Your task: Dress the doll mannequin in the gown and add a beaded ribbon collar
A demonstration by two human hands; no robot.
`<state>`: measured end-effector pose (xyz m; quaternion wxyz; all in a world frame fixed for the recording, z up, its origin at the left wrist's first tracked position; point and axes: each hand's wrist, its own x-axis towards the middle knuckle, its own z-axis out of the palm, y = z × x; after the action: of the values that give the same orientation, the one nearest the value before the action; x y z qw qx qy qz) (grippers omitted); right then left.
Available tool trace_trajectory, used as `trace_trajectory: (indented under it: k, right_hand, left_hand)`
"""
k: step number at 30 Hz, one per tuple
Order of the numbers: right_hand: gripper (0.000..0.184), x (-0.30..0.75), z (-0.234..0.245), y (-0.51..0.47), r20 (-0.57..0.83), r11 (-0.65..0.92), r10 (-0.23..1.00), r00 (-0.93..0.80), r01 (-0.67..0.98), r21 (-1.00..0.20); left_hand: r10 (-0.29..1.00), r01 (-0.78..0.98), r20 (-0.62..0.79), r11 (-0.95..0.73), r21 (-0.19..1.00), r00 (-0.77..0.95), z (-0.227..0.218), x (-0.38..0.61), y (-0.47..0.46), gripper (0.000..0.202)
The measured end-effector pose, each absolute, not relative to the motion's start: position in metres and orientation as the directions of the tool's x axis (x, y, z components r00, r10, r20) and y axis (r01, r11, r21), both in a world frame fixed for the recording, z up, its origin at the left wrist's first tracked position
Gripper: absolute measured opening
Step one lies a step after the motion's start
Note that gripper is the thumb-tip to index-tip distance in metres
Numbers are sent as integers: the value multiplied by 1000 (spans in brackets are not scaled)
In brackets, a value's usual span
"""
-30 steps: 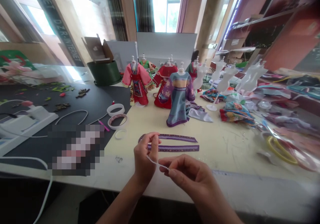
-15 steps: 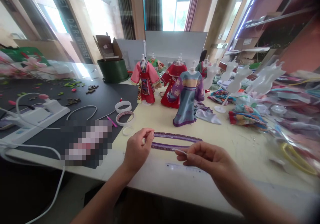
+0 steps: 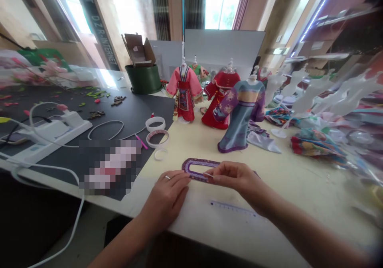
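Observation:
A purple patterned trim (image 3: 189, 162), bent into a long loop with a rounded left end, lies flat on the pale tabletop. My left hand (image 3: 169, 194), a ring on one finger, rests with fingers stretched out and their tips at the trim's lower left edge. Over the middle of the loop, my right hand (image 3: 236, 175) is closed in a pinch on a thin pale beaded strip (image 3: 207, 174), whose free end points left over the trim's lower band. My right hand hides part of the trim's right side. Nearer the front edge lies a clear ruler (image 3: 233, 208).
Behind stand mini dress forms in a blue-purple robe (image 3: 236, 112), a red robe (image 3: 223, 96) and a pink robe (image 3: 184, 92). Tape rolls (image 3: 157, 138), a magenta pen (image 3: 141, 141) and a white power strip (image 3: 48, 134) lie left. Fabric pieces (image 3: 317, 146) crowd the right.
My left hand has gone from a raised pinch to lying at the trim's edge. My right hand has brought the beaded strip over the loop, whose left end now shows. The view has shifted.

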<state>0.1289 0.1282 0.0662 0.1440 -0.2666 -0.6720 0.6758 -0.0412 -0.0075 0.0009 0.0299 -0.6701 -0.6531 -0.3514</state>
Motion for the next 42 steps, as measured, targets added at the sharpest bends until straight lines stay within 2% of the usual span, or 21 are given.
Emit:
trace_trajectory:
  k: [7, 15, 29, 42]
  right_hand:
    - [23, 109, 53, 143, -256, -176, 442, -860, 196, -965]
    - [15, 97, 46, 150, -241, -198, 413, -878, 172, -965]
    - [13, 92, 33, 154, -308, -425, 352, -884, 142, -894]
    - [13, 87, 29, 155, -313, -415, 360, -879, 150, -897]
  left_hand:
    - [861, 924, 505, -149, 352, -53, 0, -42, -8, 24]
    - [875, 913, 480, -137, 385, -71, 0, -42, -9, 24]
    - [882, 907, 464, -130, 401, -79, 3, -43, -10, 24]
    - [903, 925, 425, -109, 364, -61, 4, -42, -8, 25]
